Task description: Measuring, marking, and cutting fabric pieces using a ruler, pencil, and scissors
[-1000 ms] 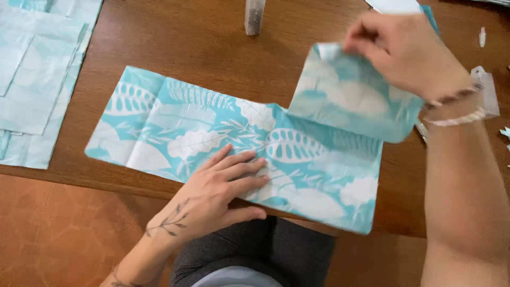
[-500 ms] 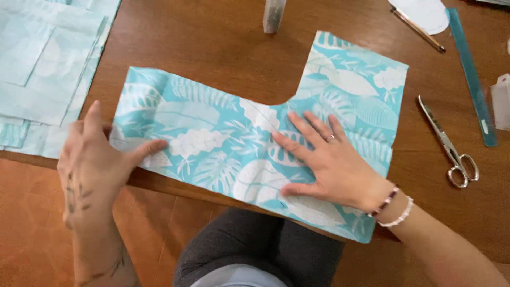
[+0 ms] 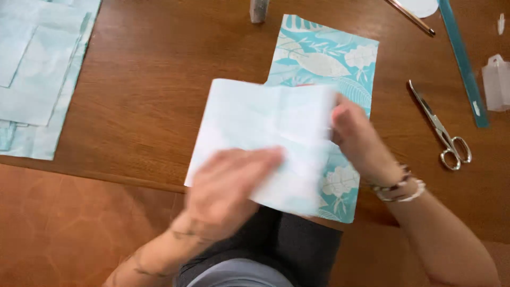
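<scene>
Both hands flatten the folded fabric [image 3: 297, 133] at frame centre: left hand [image 3: 226, 194] pressing open-palmed, right hand [image 3: 358, 138] pinching its edge.

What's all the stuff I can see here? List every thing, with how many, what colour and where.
printed fabric piece: one, turquoise with white leaves, table centre, its left part folded over so the pale underside faces up
stacked fabric pieces: several, pale blue, far left of table
scissors: one pair, silver, right of the fabric
ruler: one, teal, far right, lying at a slant
pencil: one, brown, top right
small clear container: one, whitish, right edge
grey upright object: one, top edge, cut off, kind unclear
table: one, brown wood
left hand: blurred, pressing on the folded flap
right hand: beaded bracelets at wrist, at the flap's right edge
</scene>
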